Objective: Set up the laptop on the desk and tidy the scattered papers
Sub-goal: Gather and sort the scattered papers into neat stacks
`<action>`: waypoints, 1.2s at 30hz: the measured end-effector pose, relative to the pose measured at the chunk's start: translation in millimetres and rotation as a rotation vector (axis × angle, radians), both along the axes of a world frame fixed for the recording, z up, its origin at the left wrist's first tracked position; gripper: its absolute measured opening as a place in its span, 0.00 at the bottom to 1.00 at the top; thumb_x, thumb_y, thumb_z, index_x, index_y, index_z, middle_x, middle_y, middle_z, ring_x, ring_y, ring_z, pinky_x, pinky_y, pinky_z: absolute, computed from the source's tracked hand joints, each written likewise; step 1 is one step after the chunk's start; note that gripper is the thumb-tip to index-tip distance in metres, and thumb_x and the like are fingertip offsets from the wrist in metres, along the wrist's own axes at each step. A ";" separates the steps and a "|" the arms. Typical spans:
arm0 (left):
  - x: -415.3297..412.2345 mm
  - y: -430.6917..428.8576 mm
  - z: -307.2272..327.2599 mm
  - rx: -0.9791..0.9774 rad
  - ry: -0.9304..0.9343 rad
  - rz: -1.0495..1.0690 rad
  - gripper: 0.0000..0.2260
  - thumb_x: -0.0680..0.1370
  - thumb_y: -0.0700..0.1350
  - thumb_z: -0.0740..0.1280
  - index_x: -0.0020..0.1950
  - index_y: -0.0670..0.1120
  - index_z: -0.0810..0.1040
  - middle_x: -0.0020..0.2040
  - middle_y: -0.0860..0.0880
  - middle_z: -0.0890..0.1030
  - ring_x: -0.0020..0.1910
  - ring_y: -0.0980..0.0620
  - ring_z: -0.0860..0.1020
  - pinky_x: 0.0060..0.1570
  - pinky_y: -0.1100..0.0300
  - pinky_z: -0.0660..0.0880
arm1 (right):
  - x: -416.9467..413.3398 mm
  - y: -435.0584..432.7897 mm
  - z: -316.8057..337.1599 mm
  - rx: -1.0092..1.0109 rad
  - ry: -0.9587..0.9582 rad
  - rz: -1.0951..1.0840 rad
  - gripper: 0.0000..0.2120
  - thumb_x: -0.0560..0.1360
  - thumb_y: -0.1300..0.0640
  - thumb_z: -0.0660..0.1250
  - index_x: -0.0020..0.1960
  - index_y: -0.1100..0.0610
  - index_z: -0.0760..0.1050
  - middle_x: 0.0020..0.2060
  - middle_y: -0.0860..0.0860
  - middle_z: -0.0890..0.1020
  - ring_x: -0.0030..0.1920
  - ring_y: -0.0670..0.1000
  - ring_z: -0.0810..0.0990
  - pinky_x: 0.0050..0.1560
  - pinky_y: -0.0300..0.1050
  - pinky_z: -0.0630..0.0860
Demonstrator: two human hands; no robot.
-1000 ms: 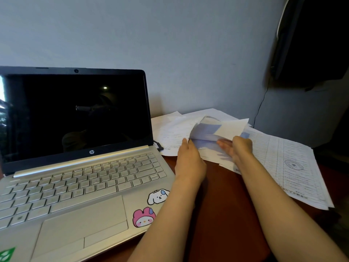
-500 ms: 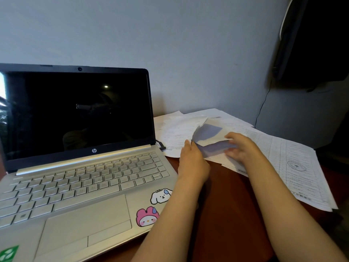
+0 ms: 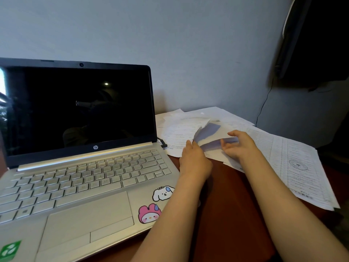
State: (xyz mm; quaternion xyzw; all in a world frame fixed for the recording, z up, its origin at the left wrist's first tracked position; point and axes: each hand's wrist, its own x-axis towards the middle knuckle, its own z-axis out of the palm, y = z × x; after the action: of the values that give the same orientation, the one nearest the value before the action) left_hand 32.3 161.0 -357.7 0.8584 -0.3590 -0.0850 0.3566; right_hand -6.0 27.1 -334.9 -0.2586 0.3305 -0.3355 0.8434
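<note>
A silver laptop stands open on the reddish-brown desk, its screen dark, cartoon stickers on the palm rest. To its right lie scattered printed papers, overlapping in a loose spread. My left hand holds the near edge of a small bundle of lifted sheets, which fan upward. My right hand is at the right side of that bundle, its fingers curled round the lower sheets.
A grey wall runs behind the desk. A dark cloth or bag hangs at the upper right, with a thin black cable running down the wall. A black plug sits at the laptop's right side. The desk's right edge is near the papers.
The lifted sheets have been brought lower and fanned out. My right hand has shifted along the bundle's right side; my left hand stays at its near edge.
</note>
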 end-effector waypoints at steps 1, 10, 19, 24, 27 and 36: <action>-0.2 0.6 0.3 -0.005 0.002 0.000 0.27 0.76 0.34 0.56 0.75 0.37 0.55 0.77 0.41 0.53 0.73 0.41 0.58 0.70 0.50 0.61 | 5.3 -0.1 -1.5 -0.010 0.006 0.025 0.09 0.76 0.67 0.60 0.56 0.61 0.67 0.53 0.60 0.71 0.50 0.55 0.74 0.39 0.38 0.77; 1.6 0.2 -0.6 -0.049 0.029 -0.004 0.26 0.75 0.34 0.57 0.74 0.39 0.57 0.74 0.42 0.58 0.70 0.41 0.63 0.67 0.50 0.65 | 40.4 7.9 -13.2 -0.456 0.332 0.117 0.16 0.78 0.71 0.55 0.65 0.68 0.66 0.50 0.59 0.73 0.54 0.59 0.76 0.54 0.48 0.74; 1.3 2.8 1.9 -0.173 0.018 0.015 0.21 0.75 0.32 0.56 0.69 0.38 0.65 0.70 0.44 0.66 0.67 0.44 0.67 0.61 0.57 0.66 | 9.5 -26.7 -10.4 -0.472 0.555 -0.128 0.21 0.77 0.70 0.52 0.67 0.60 0.68 0.62 0.58 0.74 0.61 0.61 0.74 0.59 0.60 0.73; -0.6 4.5 3.0 -0.276 -0.014 0.044 0.17 0.74 0.31 0.55 0.62 0.37 0.70 0.63 0.43 0.72 0.60 0.45 0.71 0.43 0.67 0.62 | -20.5 -35.8 5.8 -0.518 0.748 -0.054 0.17 0.77 0.72 0.52 0.63 0.65 0.68 0.63 0.61 0.73 0.63 0.62 0.72 0.63 0.55 0.71; 0.4 4.6 3.6 -0.321 -0.032 0.051 0.18 0.73 0.30 0.55 0.61 0.37 0.71 0.61 0.44 0.74 0.60 0.44 0.71 0.47 0.63 0.67 | -37.6 -33.9 9.8 -0.563 0.833 0.053 0.13 0.76 0.73 0.51 0.57 0.63 0.67 0.60 0.63 0.74 0.63 0.63 0.72 0.60 0.53 0.72; -2.1 9.0 11.6 -0.378 -0.037 0.109 0.20 0.75 0.34 0.56 0.62 0.46 0.79 0.58 0.44 0.81 0.59 0.45 0.76 0.53 0.60 0.70 | -50.3 -23.1 7.3 -0.691 0.916 0.125 0.17 0.77 0.67 0.62 0.65 0.69 0.66 0.58 0.64 0.75 0.59 0.64 0.75 0.57 0.56 0.72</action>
State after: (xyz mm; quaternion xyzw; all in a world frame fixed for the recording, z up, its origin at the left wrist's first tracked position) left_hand 30.2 170.0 -346.1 0.7956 -0.3283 0.0191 0.5088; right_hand -56.2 4.1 -327.6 -0.6571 0.5173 -0.2273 0.4990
